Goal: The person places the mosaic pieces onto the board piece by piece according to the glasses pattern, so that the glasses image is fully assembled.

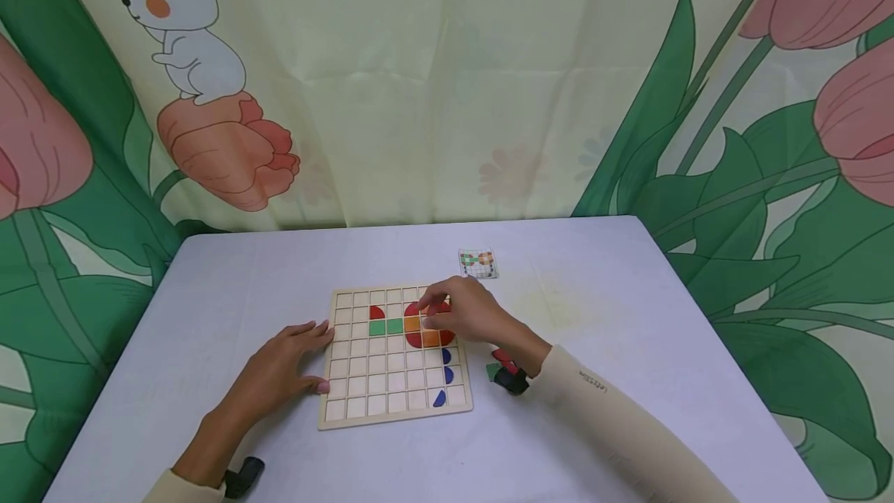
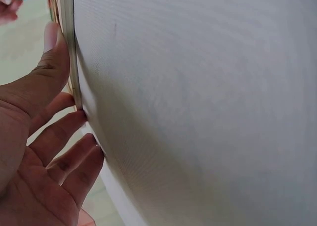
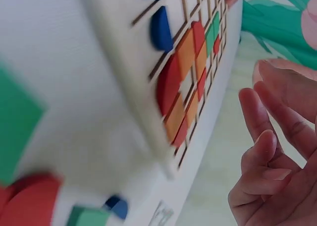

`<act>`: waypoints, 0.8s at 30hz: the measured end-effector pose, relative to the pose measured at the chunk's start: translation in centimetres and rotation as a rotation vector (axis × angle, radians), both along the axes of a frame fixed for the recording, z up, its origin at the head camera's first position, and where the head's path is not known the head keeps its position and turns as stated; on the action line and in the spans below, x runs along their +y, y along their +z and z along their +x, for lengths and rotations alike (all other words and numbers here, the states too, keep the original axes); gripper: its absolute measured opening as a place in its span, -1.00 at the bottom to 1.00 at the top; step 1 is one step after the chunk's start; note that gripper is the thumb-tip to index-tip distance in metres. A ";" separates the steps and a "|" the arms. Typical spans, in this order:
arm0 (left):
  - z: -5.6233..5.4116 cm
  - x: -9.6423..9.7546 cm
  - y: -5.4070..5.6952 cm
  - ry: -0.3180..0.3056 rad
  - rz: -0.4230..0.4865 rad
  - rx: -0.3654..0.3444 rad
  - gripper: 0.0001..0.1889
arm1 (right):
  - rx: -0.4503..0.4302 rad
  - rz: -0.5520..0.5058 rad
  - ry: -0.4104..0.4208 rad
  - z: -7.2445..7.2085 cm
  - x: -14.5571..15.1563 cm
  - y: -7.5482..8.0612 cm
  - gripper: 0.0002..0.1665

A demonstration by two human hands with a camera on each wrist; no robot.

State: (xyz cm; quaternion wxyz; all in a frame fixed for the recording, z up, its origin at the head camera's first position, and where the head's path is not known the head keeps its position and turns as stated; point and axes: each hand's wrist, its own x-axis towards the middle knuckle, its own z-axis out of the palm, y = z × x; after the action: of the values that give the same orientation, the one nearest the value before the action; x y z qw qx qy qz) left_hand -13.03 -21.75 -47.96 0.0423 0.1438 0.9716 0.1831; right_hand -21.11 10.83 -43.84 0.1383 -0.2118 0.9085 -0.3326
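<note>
A wooden grid board [image 1: 359, 367] lies on the table with coloured tiles in its cells. My left hand [image 1: 279, 363] rests at its left edge, fingers extended and thumb touching the rim [image 2: 72, 47]. My right hand [image 1: 475, 309] hovers above the upper right cells, fingers loosely bent, nothing visible between them in the right wrist view. Under it, red quarter-round tiles [image 3: 169, 84] and orange squares [image 3: 185, 52] form a round shape around an open cell. Two green squares [image 1: 386, 327] run left from it, below a single red tile [image 1: 376, 312]. Blue tiles [image 1: 448, 375] sit down the right side.
A small pattern card [image 1: 478, 262] lies behind the board. Loose red [image 1: 504, 359] and green tiles [image 1: 493, 371] lie to its right, partly behind the right wrist's black camera [image 1: 511, 381]. A small loose blue tile [image 3: 117, 206] lies there too. A printed curtain [image 1: 433, 99] hangs behind the table.
</note>
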 end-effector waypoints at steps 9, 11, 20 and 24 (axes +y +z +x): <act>0.0 -0.1 0.0 -0.003 -0.001 0.003 -0.04 | -0.027 -0.009 -0.089 1.2 4.2 -0.5 -0.77; 0.1 -0.1 0.0 -0.003 -0.001 0.004 -0.04 | -0.045 -0.004 -0.118 1.4 5.1 -0.6 -0.76; 0.1 -0.2 0.0 -0.005 0.012 0.009 -0.04 | -0.085 0.010 -0.224 1.8 8.4 -1.3 -0.71; 0.1 -0.2 0.0 -0.010 0.016 0.010 -0.05 | -0.052 0.055 -0.257 1.8 9.4 -1.8 -0.70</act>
State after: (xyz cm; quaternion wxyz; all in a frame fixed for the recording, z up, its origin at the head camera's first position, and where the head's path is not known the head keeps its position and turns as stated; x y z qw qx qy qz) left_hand -12.94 -21.93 -47.92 0.0372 0.1500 0.9695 0.1901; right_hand -19.30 20.21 -45.63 0.1237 -0.0814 0.9330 -0.3279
